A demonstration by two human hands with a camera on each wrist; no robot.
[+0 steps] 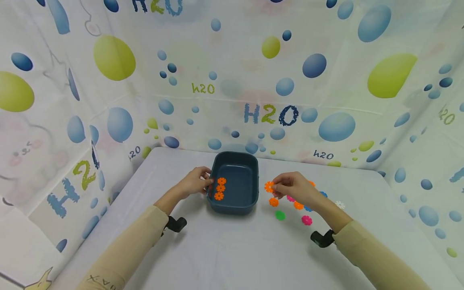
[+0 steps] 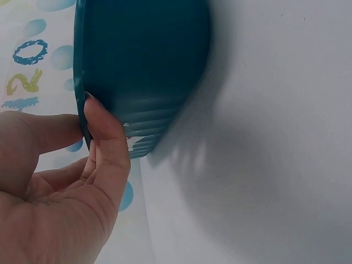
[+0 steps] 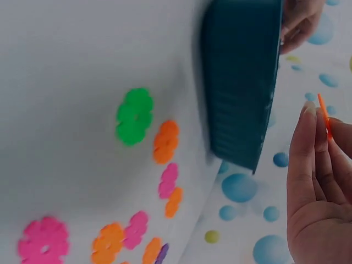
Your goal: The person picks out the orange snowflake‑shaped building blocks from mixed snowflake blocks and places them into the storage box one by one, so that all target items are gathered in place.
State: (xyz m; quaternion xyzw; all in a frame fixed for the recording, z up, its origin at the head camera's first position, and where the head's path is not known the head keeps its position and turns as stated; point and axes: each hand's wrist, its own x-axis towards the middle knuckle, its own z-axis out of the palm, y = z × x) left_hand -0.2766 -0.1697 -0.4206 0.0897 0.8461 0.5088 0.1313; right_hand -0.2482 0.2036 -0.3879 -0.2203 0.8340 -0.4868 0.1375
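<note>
A dark teal plastic basin point(image 1: 235, 207) stands on the white-covered table. My left hand point(image 1: 195, 182) grips its left rim, the thumb and fingers on either side of the wall in the left wrist view. Three orange flower-shaped pieces point(image 1: 220, 188) lie in a column along the basin's left inner side. To the right of the basin, my right hand point(image 1: 295, 187) pinches another orange flower piece point(image 3: 324, 117) between thumb and fingertips, seen edge-on in the right wrist view. It is raised above the table, level with the basin's rim.
Loose flower pieces lie on the table under and around my right hand: a green one point(image 1: 280, 215), a pink one point(image 1: 306, 220), an orange one point(image 1: 273, 202), a white one point(image 1: 340, 205) and several more. A patterned cloth wall point(image 1: 232, 88) encloses the table's back and sides.
</note>
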